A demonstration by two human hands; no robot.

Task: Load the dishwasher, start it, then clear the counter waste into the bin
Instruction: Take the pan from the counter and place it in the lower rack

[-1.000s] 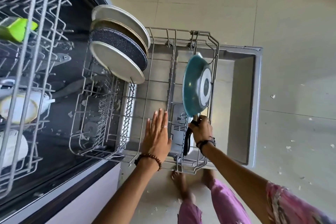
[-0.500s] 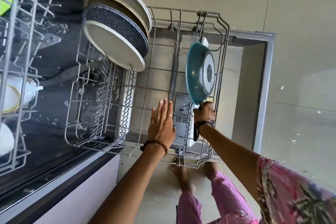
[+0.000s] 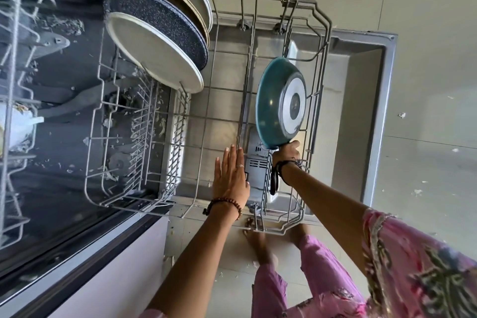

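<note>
The person's right hand (image 3: 287, 152) grips the dark handle (image 3: 274, 183) of a teal frying pan (image 3: 280, 103) close to where it joins the bowl, and the pan stands on edge in the outer row of the lower rack (image 3: 320, 33), just beyond the knuckles, its pale base disc turned away from the left hand. The left hand (image 3: 230, 175) lies flat with straight fingers beside the right, over the rack wires, holding nothing; whether it presses on them cannot be told. The pan looks rigid and fairly heavy toward the bowl, so it would likely tip if let go before the wires catch its rim. Its coated wall seems smooth and slippery, so the handle near the joint is the sound place to hold. The stacked plates (image 3: 154, 57) beyond the left fingertips look breakable.
</note>
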